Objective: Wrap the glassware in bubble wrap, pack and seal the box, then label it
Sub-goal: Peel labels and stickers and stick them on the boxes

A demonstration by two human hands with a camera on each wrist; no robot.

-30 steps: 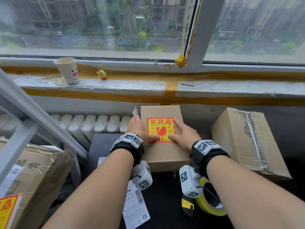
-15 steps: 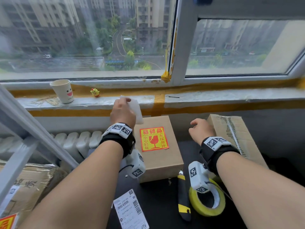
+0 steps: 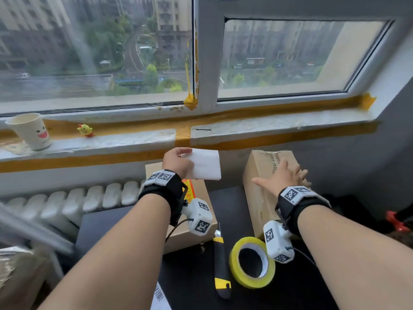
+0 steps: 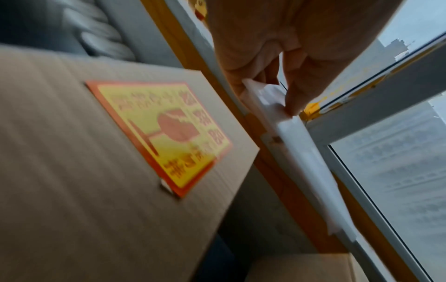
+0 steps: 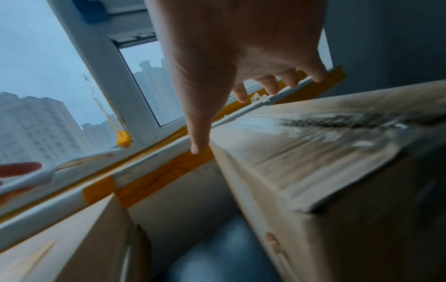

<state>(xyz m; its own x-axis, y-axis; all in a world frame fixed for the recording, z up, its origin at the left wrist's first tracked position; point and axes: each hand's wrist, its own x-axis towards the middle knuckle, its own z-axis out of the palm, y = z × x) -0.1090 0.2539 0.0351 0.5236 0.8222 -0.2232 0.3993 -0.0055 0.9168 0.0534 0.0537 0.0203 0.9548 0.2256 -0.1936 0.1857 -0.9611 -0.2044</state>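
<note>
Head view shows my left hand [image 3: 177,163] raised above the far end of the labelled box [image 3: 202,220], pinching a white backing sheet [image 3: 204,166] by its left edge between thumb and fingers, so the sheet stretches out to the right with its long axis roughly level. That box sits on the dark worktop [image 3: 192,276] straight ahead of me, its long axis running away from me toward the window sill [image 3: 268,126], and the red-and-yellow fragile sticker [image 4: 164,133] lies flat on its top face, as the left wrist view shows plainly. I judge the labelling done and the sheet in my left hand to be waste. My right hand [image 3: 282,179] is spread flat, fingers straight, over the top of a second box [image 3: 259,198] standing to the right of the first; from the right wrist view I cannot tell whether the palm touches the cardboard or hovers just above it. This second box has torn tape along its top and lies with its long axis also pointing toward the sill, a strip of bare worktop between it and the labelled box. Near me lie a roll of yellow tape [image 3: 252,262] and a utility knife [image 3: 220,265]. The right hand is the nearer one to the second box; the left is occupied until the sheet goes.
</note>
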